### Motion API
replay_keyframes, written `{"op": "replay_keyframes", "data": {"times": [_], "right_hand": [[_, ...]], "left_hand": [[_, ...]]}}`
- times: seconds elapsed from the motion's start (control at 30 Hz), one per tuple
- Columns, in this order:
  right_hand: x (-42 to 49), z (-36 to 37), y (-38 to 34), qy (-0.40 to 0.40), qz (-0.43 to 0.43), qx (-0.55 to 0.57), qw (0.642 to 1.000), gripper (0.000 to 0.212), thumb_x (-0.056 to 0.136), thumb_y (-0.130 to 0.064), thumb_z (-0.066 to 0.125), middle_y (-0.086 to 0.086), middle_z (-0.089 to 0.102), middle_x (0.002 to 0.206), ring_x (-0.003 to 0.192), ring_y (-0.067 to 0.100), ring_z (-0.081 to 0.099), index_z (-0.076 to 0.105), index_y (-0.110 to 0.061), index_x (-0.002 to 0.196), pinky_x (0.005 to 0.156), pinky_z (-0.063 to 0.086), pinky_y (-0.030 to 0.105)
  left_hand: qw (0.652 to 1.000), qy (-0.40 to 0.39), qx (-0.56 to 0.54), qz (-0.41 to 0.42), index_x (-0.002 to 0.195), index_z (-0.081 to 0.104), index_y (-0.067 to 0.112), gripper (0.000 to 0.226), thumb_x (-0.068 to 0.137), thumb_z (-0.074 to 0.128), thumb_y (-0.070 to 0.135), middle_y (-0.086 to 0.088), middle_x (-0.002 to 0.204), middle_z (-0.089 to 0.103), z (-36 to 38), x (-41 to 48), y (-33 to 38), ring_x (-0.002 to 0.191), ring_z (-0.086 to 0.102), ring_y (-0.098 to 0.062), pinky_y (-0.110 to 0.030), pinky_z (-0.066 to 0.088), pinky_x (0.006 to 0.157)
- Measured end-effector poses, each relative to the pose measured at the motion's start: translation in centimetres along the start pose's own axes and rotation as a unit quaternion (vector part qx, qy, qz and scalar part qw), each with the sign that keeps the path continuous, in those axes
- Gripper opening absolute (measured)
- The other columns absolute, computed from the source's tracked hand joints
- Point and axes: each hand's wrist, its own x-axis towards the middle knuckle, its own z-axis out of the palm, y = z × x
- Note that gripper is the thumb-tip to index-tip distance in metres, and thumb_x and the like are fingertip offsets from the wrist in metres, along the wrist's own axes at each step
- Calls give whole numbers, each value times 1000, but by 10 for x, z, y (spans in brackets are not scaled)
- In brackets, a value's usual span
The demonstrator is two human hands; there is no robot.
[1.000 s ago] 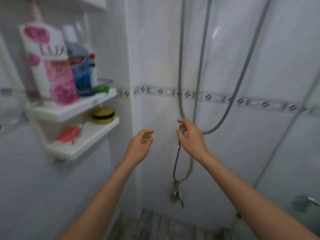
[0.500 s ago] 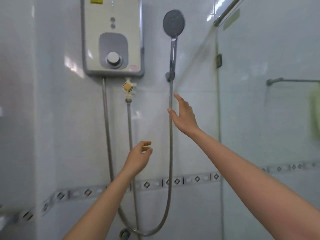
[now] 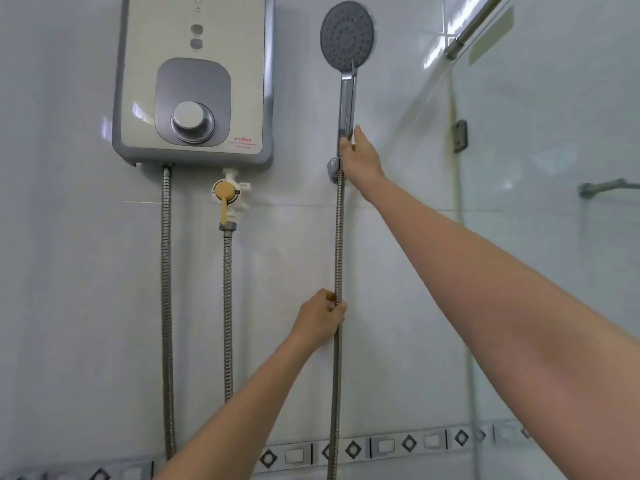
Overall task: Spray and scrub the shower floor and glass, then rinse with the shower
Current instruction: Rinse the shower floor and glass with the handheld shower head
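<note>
A grey round shower head [image 3: 347, 34] with a chrome handle sits upright in its wall bracket [image 3: 333, 169]. My right hand [image 3: 360, 157] grips the lower end of that handle, just above the bracket. A metal shower hose [image 3: 337, 244] hangs straight down from the handle. My left hand [image 3: 320, 318] is closed around the hose about halfway down the wall. The glass panel [image 3: 547, 237] stands at the right. The shower floor is out of view.
A white and grey water heater [image 3: 194, 77] with a round knob hangs at the upper left. Below it are a yellow valve lever [image 3: 225, 199] and two more metal hoses. A towel bar [image 3: 606, 187] shows behind the glass.
The view rose from the shelves and lower wall to the heater and shower head. My right hand went up and closed on the handle; my left hand moved right and took the hose.
</note>
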Motion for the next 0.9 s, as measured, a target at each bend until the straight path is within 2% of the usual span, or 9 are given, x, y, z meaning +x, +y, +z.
{"op": "replay_keyframes", "data": {"times": [0.07, 0.17, 0.23, 0.37, 0.53, 0.63, 0.73, 0.8, 0.9], "right_hand": [[8, -1, -2, 33, -19, 18, 999, 19, 98, -18, 41, 3, 53, 81, 73, 19, 50, 55, -6, 101, 70, 42, 28], [18, -4, -6, 32, 6, 77, 997, 19, 99, -18, 44, -2, 53, 77, 65, 10, 50, 58, -7, 106, 55, 42, 15], [25, -7, -11, 26, 23, 104, 994, 20, 100, -20, 44, 0, 54, 80, 69, 11, 53, 55, -5, 109, 58, 44, 16], [36, -12, -37, 30, 3, 156, 987, 14, 100, -21, 44, 0, 53, 83, 66, 10, 60, 43, -9, 105, 57, 45, 21], [25, -35, -73, 36, -55, 163, 984, 18, 98, -22, 48, 6, 57, 90, 61, 9, 60, 43, -6, 104, 56, 48, 25], [-15, -50, -70, 16, -73, 182, 980, 24, 94, -23, 54, 6, 61, 81, 57, 11, 57, 41, -9, 110, 51, 48, 24], [-71, -61, -53, -3, -60, 202, 978, 28, 91, -20, 56, 5, 57, 72, 51, 12, 50, 42, -13, 115, 41, 38, 22], [-112, -66, -34, -11, -36, 196, 980, 24, 92, -19, 54, 4, 56, 71, 48, 11, 46, 48, -17, 116, 39, 33, 20], [-183, -71, 6, -34, 14, 200, 979, 18, 93, -17, 53, 5, 54, 70, 48, 11, 45, 59, -13, 110, 37, 32, 19]], "left_hand": [[1000, -25, -7, 5, 113, 58, 8, 25, 101, 51, 29, -10, 107, 73, 1, -1, -1, 91, 67, -23, -31, 53, 75], [999, -28, -25, 7, 111, 58, 3, 24, 101, 52, 24, -12, 99, 73, -4, -3, 2, 78, 67, -22, -35, 57, 72], [998, -19, -51, 12, 110, 57, 0, 24, 101, 52, 22, -13, 93, 72, -11, -3, 6, 70, 67, -23, -38, 59, 72], [996, -3, -84, 21, 115, 57, 2, 25, 102, 51, 23, -16, 98, 71, -25, -2, 23, 66, 68, -19, -20, 55, 53], [992, -17, -120, 41, 115, 59, 10, 23, 101, 52, 27, -12, 99, 73, -36, -16, 38, 74, 72, -19, -27, 58, 65], [987, -84, -130, 40, 114, 60, 10, 25, 101, 53, 29, -8, 97, 73, -31, -43, 27, 82, 73, -20, -30, 59, 75], [977, -143, -154, 22, 113, 63, 8, 31, 101, 50, 34, -6, 96, 74, -21, -77, -1, 89, 74, -22, -33, 60, 81], [980, -122, -160, 6, 110, 66, 11, 31, 101, 49, 35, -6, 95, 74, -18, -97, -26, 87, 75, -21, -33, 60, 79], [988, -9, -156, 3, 93, 69, 11, 30, 101, 49, 32, -7, 83, 74, -10, -131, -73, 75, 74, -19, -34, 58, 73]]}}
